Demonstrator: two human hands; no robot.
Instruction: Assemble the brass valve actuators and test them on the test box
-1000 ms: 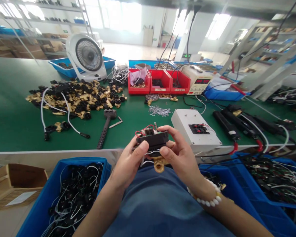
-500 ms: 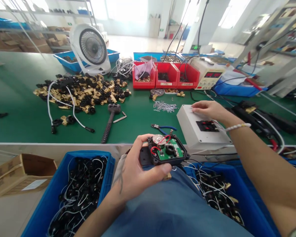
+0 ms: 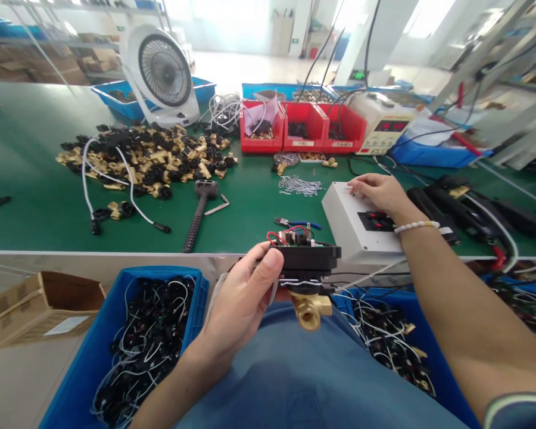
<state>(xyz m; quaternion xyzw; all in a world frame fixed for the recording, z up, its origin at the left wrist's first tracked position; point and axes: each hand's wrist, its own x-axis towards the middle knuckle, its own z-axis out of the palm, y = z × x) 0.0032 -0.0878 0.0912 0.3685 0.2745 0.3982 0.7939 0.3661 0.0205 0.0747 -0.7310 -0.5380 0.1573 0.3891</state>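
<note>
Green tabletop (image 3: 250, 208): pale box (image 3: 337, 211) near front edge, apparently for easy reach; right hand (image 3: 382, 193) pinches its small toggle (image 3: 352, 191). Black housing (image 3: 310, 260) before the edge — left hand (image 3: 239, 298) clamps one side, seemingly keeping red wires (image 3: 274, 237) exposed, brass fitting (image 3: 307, 310) downward.

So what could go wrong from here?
The black housing sits in the left hand alone, past the bench edge, so a loose grip could drop it. Its open top leaves the red wires exposed; they might snag. The hammer lies with its handle end by the bench edge, and a stray forearm could knock it off.
</note>
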